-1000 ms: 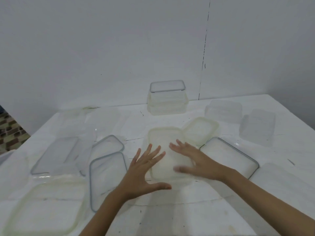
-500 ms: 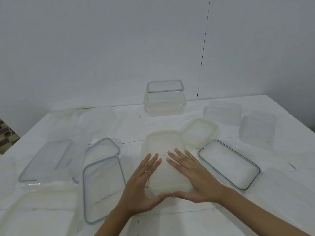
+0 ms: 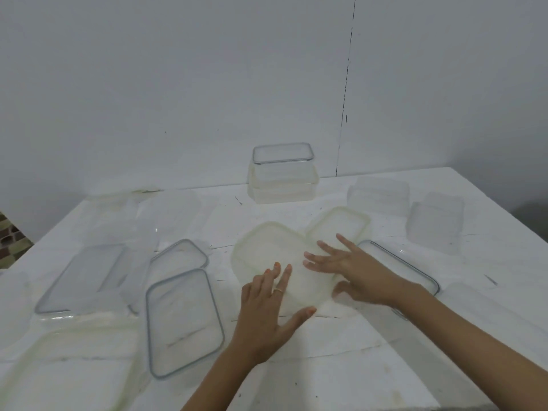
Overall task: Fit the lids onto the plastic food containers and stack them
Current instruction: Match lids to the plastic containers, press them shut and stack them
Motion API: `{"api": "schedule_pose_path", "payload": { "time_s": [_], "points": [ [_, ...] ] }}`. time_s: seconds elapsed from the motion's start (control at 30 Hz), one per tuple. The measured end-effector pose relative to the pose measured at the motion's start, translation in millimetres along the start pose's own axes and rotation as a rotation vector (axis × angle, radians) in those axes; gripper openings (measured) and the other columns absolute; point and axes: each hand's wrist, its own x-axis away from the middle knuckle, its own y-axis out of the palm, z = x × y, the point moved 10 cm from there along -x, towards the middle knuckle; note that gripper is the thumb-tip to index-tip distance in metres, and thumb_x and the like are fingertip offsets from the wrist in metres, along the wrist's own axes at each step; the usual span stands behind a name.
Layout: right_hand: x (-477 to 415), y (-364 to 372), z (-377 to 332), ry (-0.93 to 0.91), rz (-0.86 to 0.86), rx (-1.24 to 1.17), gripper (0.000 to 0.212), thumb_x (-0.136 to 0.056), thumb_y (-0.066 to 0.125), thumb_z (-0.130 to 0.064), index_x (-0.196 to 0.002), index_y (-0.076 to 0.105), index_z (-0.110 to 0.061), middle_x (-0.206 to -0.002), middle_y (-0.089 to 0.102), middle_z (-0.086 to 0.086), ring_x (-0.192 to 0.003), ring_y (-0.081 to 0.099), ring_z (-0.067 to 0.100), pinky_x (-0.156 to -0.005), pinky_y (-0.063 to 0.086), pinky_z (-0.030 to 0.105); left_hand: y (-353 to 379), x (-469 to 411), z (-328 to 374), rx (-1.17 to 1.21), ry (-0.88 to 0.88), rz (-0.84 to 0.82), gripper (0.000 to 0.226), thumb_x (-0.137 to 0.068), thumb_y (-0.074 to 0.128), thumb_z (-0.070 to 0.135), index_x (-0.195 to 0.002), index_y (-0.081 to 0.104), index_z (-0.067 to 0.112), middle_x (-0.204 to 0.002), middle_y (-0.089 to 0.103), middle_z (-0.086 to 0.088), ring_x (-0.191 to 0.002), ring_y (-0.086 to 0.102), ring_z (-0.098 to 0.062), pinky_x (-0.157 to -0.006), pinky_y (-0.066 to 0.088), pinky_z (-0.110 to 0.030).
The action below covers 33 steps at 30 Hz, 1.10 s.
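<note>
Two open hands are laid flat on the yellowish lid (image 3: 275,253) at the table's (image 3: 341,366) centre: the left hand (image 3: 268,315) on its near corner, the right hand (image 3: 353,271) on its right edge. The lid seems to be pressed onto a container, hardly visible beneath. Even pressure along every edge is probably needed next.

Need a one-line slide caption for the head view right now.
Both hands, left and right, press flat on a yellowish lid at the middle of a white table strewn with loose lids and containers.
</note>
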Motion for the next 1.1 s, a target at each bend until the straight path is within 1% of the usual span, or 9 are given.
{"api": "schedule_pose_path", "payload": {
  "time_s": [0.07, 0.17, 0.23, 0.27, 0.33, 0.43, 0.6, 0.9, 1.1],
  "points": [
    [2.7, -15.6, 15.3, 0.03, 0.096, 0.069, 0.079, -0.077, 0.07, 0.001, -0.142, 0.038, -0.03, -0.148, 0.035, -0.009, -0.143, 0.019, 0.018, -0.115, -0.002, 0.037, -1.3, -6.6, 15.6, -0.011, 0.112, -0.041, 0.077, -0.081, 0.002, 0.077, -0.148, 0.017, 0.041, -0.151, 0.025, 0.014, -0.131, 0.022, -0.004, -0.103, 0.01, -0.021],
    [8.2, -15.3, 32.6, 0.165, 0.096, -0.091, 0.077, -0.074, 0.04, 0.02, -0.139, 0.046, -0.021, -0.148, 0.037, 0.003, -0.144, 0.022, 0.027, -0.118, 0.004, 0.034, -3.6, -20.0, 13.6, 0.033, 0.227, -0.135, 0.06, -0.089, 0.026, 0.065, -0.144, 0.03, 0.04, -0.143, 0.038, 0.016, -0.127, 0.03, -0.002, -0.103, 0.016, -0.024],
    [9.9, -20.0, 21.6, 0.158, 0.205, -0.271, 0.055, -0.085, 0.035, 0.002, -0.136, 0.048, -0.01, -0.146, 0.041, 0.009, -0.142, 0.027, 0.029, -0.118, 0.012, 0.034, -16.1, -31.4, -10.7, 0.059, 0.213, -0.071, 0.071, -0.081, 0.041, 0.072, -0.143, 0.031, 0.038, -0.15, 0.03, 0.019, -0.137, 0.021, 0.001, -0.112, 0.016, -0.028],
    [11.6, -17.2, 13.4, 0.187, 0.195, -0.351, 0.047, -0.095, 0.04, -0.016, -0.141, 0.042, -0.013, -0.15, 0.034, 0.002, -0.144, 0.021, 0.018, -0.118, 0.008, 0.024, -19.5, -35.8, -24.5, 0.07, 0.185, -0.067, 0.081, -0.075, 0.046, 0.076, -0.144, 0.029, 0.038, -0.153, 0.022, 0.021, -0.142, 0.012, 0.003, -0.117, 0.01, -0.027],
    [10.7, 5.0, -7.3, 0.21, 0.057, -0.403, 0.072, -0.091, 0.045, -0.057, -0.15, 0.021, -0.025, -0.154, 0.009, -0.015, -0.143, -0.001, -0.001, -0.114, -0.006, 0.013, -13.1, -37.8, -43.5, 0.095, 0.144, -0.146, 0.095, -0.068, 0.053, 0.08, -0.147, 0.021, 0.038, -0.155, 0.009, 0.023, -0.144, -0.003, 0.005, -0.119, -0.002, -0.027],
    [6.4, 12.2, -21.1, 0.197, 0.167, -0.148, 0.095, -0.075, 0.034, -0.083, -0.151, 0.02, -0.027, -0.158, 0.005, -0.009, -0.147, 0.0, 0.01, -0.119, -0.002, 0.029, -6.0, -33.1, -44.6, 0.081, 0.183, -0.171, 0.103, -0.065, 0.054, 0.081, -0.149, 0.014, 0.036, -0.157, 0.003, 0.02, -0.144, -0.007, 0.001, -0.119, -0.005, -0.029],
    [8.6, 10.1, -18.4, 0.219, 0.317, -0.072, 0.083, -0.079, 0.045, -0.076, -0.141, 0.044, -0.021, -0.15, 0.038, 0.001, -0.141, 0.032, 0.021, -0.113, 0.022, 0.038, -7.7, -34.6, -47.6, 0.118, 0.173, -0.126, 0.093, -0.07, 0.049, 0.081, -0.147, 0.016, 0.039, -0.155, 0.006, 0.023, -0.145, -0.003, 0.002, -0.119, -0.003, -0.028],
    [10.5, 10.4, -22.7, 0.191, 0.426, 0.008, 0.074, -0.084, 0.047, -0.068, -0.138, 0.049, -0.018, -0.148, 0.041, 0.002, -0.139, 0.036, 0.022, -0.111, 0.029, 0.04, -12.0, -30.2, -45.3, 0.077, 0.161, 0.046, 0.079, -0.079, 0.05, 0.072, -0.145, 0.03, 0.034, -0.154, 0.025, 0.017, -0.145, 0.014, -0.004, -0.12, 0.013, -0.032],
    [3.8, 12.3, -7.5, 0.158, 0.288, -0.186, 0.08, -0.078, 0.05, -0.074, -0.144, 0.036, -0.031, -0.153, 0.028, -0.01, -0.144, 0.019, 0.009, -0.118, 0.017, 0.036, -14.7, -21.3, -40.5, 0.026, 0.065, 0.016, 0.082, -0.075, 0.044, 0.08, -0.144, 0.029, 0.039, -0.153, 0.023, 0.019, -0.144, 0.016, -0.003, -0.118, 0.016, -0.031]
  ]
}}
